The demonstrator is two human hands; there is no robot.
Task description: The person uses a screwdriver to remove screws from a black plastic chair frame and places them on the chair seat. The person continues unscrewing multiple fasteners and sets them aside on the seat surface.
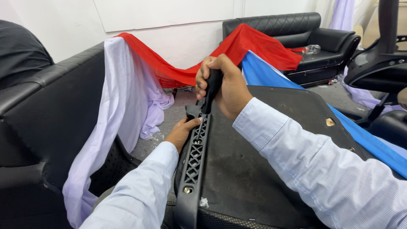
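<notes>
Over chair underside (254,169), hands (224,87), apparently gripping screwdriver (210,91)

A black sofa (296,32) stands at the wall, with red cloth (250,46), blue cloth (271,74) and white cloth (123,97) draped nearby.

Two bare hands, left hand (183,130) and right hand (224,87), each emerging from a long pale-blue finely striped cotton shirt sleeve (322,169), buttoned cuffs nearest the hands, soft creases along both sleeves, no rings, watch or gloves visible
</notes>
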